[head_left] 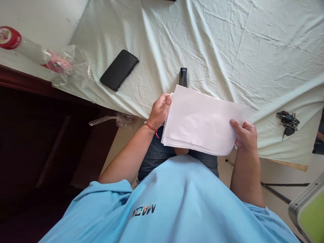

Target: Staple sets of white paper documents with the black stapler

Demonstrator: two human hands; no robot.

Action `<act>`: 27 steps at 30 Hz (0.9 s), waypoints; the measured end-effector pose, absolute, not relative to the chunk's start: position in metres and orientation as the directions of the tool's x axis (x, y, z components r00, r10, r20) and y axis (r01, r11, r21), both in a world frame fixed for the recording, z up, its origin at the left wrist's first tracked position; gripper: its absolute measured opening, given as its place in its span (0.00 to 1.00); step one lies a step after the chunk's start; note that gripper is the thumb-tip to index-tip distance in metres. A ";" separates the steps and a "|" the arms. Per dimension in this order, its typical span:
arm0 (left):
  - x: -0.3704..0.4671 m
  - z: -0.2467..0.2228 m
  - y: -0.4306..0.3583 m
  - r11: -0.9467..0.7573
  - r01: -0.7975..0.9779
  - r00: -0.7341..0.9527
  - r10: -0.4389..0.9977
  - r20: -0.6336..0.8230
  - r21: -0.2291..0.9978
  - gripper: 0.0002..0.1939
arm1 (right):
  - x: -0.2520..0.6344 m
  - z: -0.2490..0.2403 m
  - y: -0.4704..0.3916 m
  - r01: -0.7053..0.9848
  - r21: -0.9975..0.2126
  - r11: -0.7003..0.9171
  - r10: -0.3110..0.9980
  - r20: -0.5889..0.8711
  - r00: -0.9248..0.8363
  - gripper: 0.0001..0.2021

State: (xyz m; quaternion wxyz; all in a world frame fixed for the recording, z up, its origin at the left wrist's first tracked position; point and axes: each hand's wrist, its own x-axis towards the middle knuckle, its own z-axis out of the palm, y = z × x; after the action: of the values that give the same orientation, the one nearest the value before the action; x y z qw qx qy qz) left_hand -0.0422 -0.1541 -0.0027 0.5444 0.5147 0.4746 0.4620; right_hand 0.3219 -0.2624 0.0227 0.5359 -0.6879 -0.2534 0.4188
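From my remote post I am listing: left hand (160, 109), tightly pinching one edge; paper stack (202, 118), spanning both hands above jeans (154, 152); right hand (246, 135), thumb pressing on top, fingers partly hidden, gripping opposite side; light, even pressure should be sparing creases

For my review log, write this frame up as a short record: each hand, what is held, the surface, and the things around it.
Held: stack of thin white paper sheets, upper face blank
Left hand: grips the stack's left edge; thin red cord bracelet at the wrist
Right hand: holds the right edge, thumb on top
Surface: wrinkled pale green cloth draped over a table
Just beyond the stack: narrow black object, partly hidden by the paper
Left side: black rectangular phone, lying flat
Right side: bunch of dark keys
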 end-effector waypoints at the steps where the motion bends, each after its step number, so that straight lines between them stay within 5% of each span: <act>1: -0.042 -0.003 -0.155 0.079 -0.042 0.138 0.988 -0.072 0.996 0.44 | 0.320 0.024 -0.262 -0.104 -0.952 -0.288 0.788 -0.298 0.539 0.28; 7: -0.045 0.002 -0.146 0.085 0.049 0.164 0.982 -0.092 0.995 0.43 | 0.310 0.050 -0.238 -0.024 -1.000 0.019 0.720 -0.003 0.694 0.23; 15: -0.040 0.063 -0.106 -0.410 -0.057 0.162 0.896 0.414 0.910 0.34 | 0.341 0.081 -0.194 0.141 -0.894 0.424 0.612 0.398 0.683 0.29; 17: -0.041 0.061 -0.106 -0.459 -0.077 0.174 0.868 0.465 0.885 0.30 | 0.352 0.075 -0.196 0.125 -0.898 0.422 0.623 0.387 0.679 0.31; 22: -0.045 0.026 -0.113 -0.192 0.026 0.366 0.915 0.169 0.981 0.37 | 0.356 0.048 -0.207 0.059 -0.994 0.093 0.729 0.108 0.676 0.31; 27: -0.041 0.018 -0.114 -0.179 0.107 0.343 0.930 0.133 0.978 0.38 | 0.348 0.043 -0.204 0.062 -0.991 0.115 0.755 0.127 0.643 0.34</act>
State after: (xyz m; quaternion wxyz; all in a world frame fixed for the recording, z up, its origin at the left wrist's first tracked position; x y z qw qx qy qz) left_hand -0.0411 -0.1139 0.0179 0.5008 0.6486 0.3997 0.4108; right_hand 0.3480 -0.2036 0.0430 0.6681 -0.6127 -0.3332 0.2594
